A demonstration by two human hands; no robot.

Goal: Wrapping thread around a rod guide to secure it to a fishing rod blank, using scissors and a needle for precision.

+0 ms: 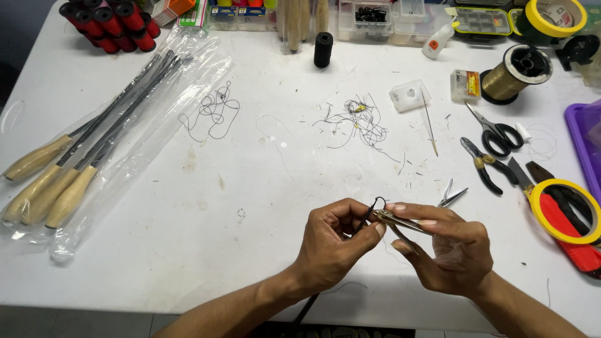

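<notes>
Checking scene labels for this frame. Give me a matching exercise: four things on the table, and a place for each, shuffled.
Things:
1. black thread spool
2. scissors
3. wooden-handled rods in clear sleeves
4. small metal tool

Places:
A. left side of the table
B. between the left hand and right hand
C. far edge, middle
D. right side, beside black-handled pliers

Pairs: 1-C, 2-D, 3-A, 4-B

Single head view, looking steeply down, near, over white table (188, 206).
</notes>
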